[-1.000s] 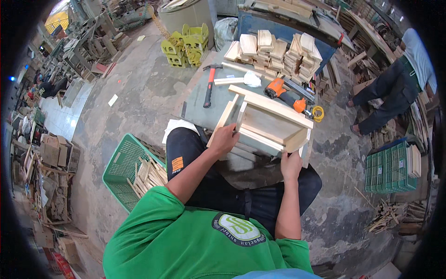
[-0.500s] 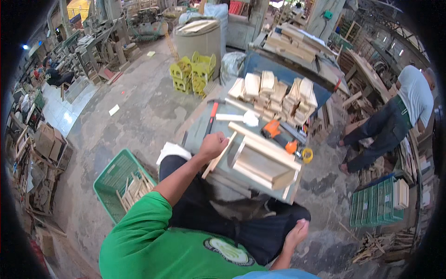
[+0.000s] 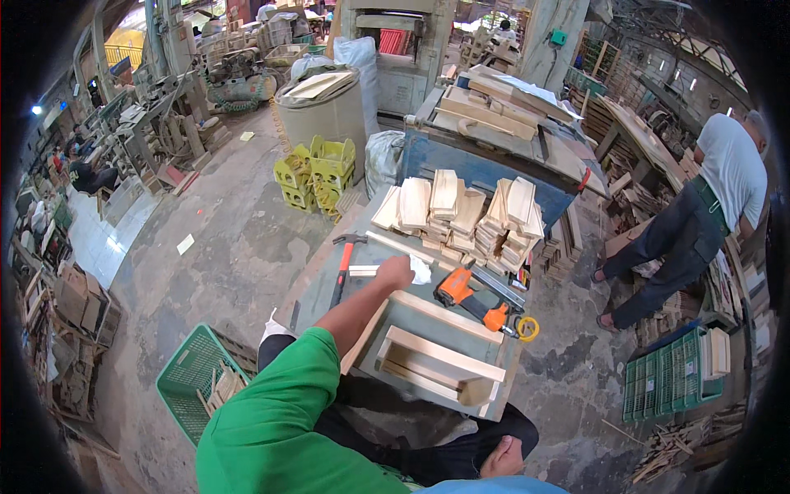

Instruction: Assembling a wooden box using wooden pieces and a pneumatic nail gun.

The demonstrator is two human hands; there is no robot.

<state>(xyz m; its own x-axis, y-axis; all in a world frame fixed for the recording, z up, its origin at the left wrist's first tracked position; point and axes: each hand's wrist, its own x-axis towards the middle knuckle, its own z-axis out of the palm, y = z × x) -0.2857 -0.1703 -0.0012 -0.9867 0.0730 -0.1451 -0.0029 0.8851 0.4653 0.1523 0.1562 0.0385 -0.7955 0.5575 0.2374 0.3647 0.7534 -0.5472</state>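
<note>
- Across the worktop (image 3: 315,288), left hand (image 3: 397,270) is hanging beside a white bundle (image 3: 421,271); fingers hiding, can't tell grip.
- Right hand (image 3: 502,459) is resting on the lap, loosely curling; contents unclear.
- Wooden box (image 3: 446,352) is lying lapside, presumably for reach.

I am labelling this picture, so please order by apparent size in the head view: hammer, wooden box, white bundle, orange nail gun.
1. Wooden box
2. Orange nail gun
3. Hammer
4. White bundle, beside the left hand; only its visible part is judged.
</note>
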